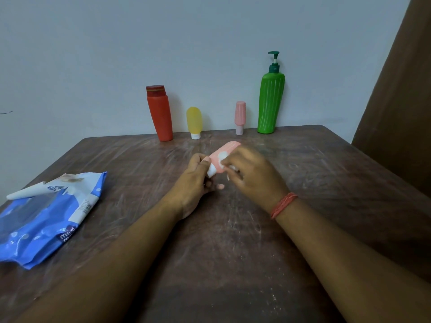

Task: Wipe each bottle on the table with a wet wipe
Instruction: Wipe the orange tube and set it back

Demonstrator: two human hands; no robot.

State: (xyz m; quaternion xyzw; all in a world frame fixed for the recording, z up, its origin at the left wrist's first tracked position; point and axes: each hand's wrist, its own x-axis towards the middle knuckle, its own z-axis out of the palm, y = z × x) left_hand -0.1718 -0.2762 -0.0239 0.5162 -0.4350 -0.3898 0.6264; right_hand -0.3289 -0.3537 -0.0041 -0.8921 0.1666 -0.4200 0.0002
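The blue wipes pack (pixel 44 220) reads "mee" in part.

Setting: a plain domestic room, likely a home — not a lab or shop. Evidence: a worn dark wooden table (pixel 233 241), its top scuffed and streaked pale, stood pushed against a bare, pale painted wall (pixel 116 54). A brown curtain (pixel 401 89) hung at the right edge. Household toiletries lined the wall — a green pump bottle (pixel 270 103), a red bottle (pixel 161 115). A blue wet-wipe pack (pixel 44 220) lay at the left.
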